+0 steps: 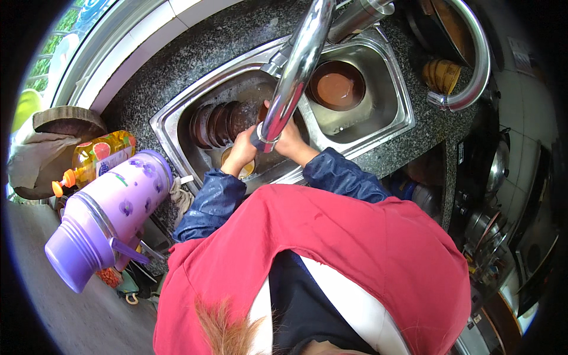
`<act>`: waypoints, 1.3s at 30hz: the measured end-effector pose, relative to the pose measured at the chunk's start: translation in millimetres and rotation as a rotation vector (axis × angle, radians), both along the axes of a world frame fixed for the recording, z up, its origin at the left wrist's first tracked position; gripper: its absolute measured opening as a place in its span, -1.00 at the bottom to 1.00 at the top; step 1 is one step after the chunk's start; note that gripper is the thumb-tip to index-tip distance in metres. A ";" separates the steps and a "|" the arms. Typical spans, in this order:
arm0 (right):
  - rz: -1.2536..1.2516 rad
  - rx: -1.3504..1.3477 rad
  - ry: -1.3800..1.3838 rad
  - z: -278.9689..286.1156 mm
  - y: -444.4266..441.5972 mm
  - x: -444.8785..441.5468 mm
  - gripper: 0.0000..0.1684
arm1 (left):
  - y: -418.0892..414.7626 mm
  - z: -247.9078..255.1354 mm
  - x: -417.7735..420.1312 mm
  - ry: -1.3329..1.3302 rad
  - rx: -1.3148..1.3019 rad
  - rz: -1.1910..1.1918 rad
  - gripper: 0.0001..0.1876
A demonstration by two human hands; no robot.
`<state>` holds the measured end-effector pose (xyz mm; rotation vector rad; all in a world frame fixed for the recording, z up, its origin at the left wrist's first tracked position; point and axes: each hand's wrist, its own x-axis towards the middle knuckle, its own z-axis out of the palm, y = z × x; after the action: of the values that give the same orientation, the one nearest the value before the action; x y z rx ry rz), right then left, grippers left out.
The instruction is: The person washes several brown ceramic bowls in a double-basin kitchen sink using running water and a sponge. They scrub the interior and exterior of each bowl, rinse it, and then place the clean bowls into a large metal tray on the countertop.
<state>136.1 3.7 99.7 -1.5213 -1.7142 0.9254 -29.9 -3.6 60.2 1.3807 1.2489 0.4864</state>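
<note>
Both my hands are in the left basin of a stainless steel double sink (165, 116), partly hidden by the chrome faucet (295, 66). My left hand (243, 150) and my right hand (289, 136) are at a brown bowl (262, 113), mostly covered by the faucet; the fingers of my right hand curl at its far side. How my left hand grips is hard to see. Several brown bowls (215, 124) lean in a row to the left of my hands. A yellowish cup or bowl (246, 169) lies below my left hand. Another brown bowl (338, 86) with liquid stands in the right basin.
On the left stand a purple vacuum flask (128, 191), a bottle of yellow dish soap (104, 153) and a round wooden chopping board (69, 122). A rag (179, 199) lies by the sink. Stacked yellow cups (441, 76) and a pan (443, 31) are on the right of the granite counter (386, 153).
</note>
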 end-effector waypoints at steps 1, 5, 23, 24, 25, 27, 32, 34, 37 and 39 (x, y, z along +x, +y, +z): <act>-0.038 -0.078 0.258 -6.0 -2.0 -14.8 -0.27 | -1.7 -2.4 11.3 -0.125 0.053 0.089 -0.70; 0.038 -0.042 -0.074 4.4 -5.7 -36.8 -0.27 | -9.6 29.0 16.4 -0.128 0.138 0.109 -0.69; -0.073 -0.750 0.923 -27.5 24.3 1.8 -0.33 | -41.8 80.7 10.2 -1.001 -0.588 0.729 -0.72; -0.149 -0.737 0.881 -38.1 20.9 1.8 -0.34 | -43.2 78.1 15.1 -0.975 -0.568 0.746 -0.73; -0.222 -0.719 0.833 -54.0 16.7 3.1 -0.34 | -43.3 72.4 20.2 -0.956 -0.547 0.761 -0.74; -0.307 -0.682 0.979 -81.9 -0.6 -11.5 -0.29 | -35.7 58.0 31.6 -0.657 -0.354 0.673 -0.74; -0.417 -0.644 1.056 -76.0 -38.1 -40.3 -0.34 | -17.1 27.1 31.1 0.246 0.172 0.169 -0.68; -0.480 -0.754 0.678 -75.3 -35.9 -36.9 0.04 | -21.6 -22.7 19.0 0.270 0.332 -0.065 -0.68; -0.687 -0.852 0.818 -97.9 -26.2 -24.5 -0.23 | -26.2 -40.8 17.8 0.349 0.442 -0.235 -0.68; -0.575 -1.054 1.108 -101.8 -29.2 -11.1 -0.45 | -28.9 -37.6 16.1 0.407 0.405 -0.229 -0.69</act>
<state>125.0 -25.5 -2.2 -1.4025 0.0766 1.9355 -13.9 -32.5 22.7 2.0163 1.3354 0.3158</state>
